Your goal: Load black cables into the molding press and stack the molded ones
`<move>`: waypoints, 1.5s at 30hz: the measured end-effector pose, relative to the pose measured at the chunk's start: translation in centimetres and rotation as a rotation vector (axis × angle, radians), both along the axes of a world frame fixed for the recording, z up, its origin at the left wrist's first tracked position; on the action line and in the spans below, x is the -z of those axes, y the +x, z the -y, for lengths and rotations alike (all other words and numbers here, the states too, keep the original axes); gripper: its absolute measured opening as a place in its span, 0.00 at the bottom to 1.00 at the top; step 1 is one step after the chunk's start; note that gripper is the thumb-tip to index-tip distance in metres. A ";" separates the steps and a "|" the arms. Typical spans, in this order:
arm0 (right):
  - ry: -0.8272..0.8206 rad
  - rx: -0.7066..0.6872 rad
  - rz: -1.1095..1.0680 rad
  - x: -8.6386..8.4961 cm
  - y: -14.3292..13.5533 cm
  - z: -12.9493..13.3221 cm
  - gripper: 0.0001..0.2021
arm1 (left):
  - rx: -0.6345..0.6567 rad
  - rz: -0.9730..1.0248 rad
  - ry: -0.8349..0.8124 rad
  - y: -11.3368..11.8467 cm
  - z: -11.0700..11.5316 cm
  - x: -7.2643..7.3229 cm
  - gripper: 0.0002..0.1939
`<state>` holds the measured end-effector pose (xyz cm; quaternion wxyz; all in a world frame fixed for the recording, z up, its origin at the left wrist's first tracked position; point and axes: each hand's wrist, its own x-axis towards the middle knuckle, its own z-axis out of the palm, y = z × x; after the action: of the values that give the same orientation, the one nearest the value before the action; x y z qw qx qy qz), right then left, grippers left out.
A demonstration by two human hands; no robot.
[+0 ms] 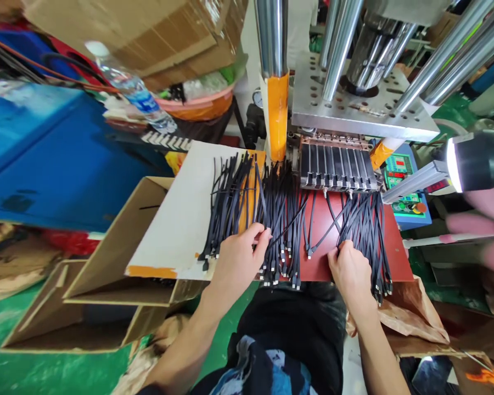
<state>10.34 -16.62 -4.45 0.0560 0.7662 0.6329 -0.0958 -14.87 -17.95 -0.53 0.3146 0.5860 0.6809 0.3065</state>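
Note:
Black flat cables with small metal-tipped plugs lie in several bunches across the work surface. My left hand (245,249) is closed, thumb and forefinger pinched at the end of a black cable (288,224) that slants up to the right over the middle bunch (279,192). My right hand (352,269) is closed at the left edge of the right bunch (360,219), fingers pinched on a black cable whose end is hidden by the hand. Another bunch (230,203) lies left of my left hand. Beyond the hands, a metal mould (338,164) with a row of dark slots sits under the press.
Steel press columns and a thick plate (362,109) rise behind the mould. A control panel (403,170) and a lamp (477,162) stand right, near a pink fan (477,225). Cardboard boxes (119,247) are at lower left. A water bottle (138,96) stands behind the white board (168,219).

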 end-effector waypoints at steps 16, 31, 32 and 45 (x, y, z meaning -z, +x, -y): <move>-0.406 -0.388 -1.004 -0.8 2.2 9.5 0.10 | 0.145 1.155 -0.431 8.1 1.9 2.6 0.24; 0.056 -0.090 -1.468 -2.4 -0.5 2.8 0.12 | 0.322 0.427 -0.027 6.4 1.2 0.1 0.18; 0.067 -0.135 -1.447 -2.3 -0.4 2.8 0.10 | 0.329 0.430 0.027 6.3 0.1 -0.4 0.19; 0.237 -0.292 -1.221 -0.5 1.6 3.3 0.17 | 0.505 0.532 -0.007 6.6 -4.2 -2.6 0.11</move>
<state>11.90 -19.90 -3.91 -0.3872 0.4807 0.6550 -0.4359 -8.29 -13.70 2.02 0.5487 0.6343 0.4101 0.3584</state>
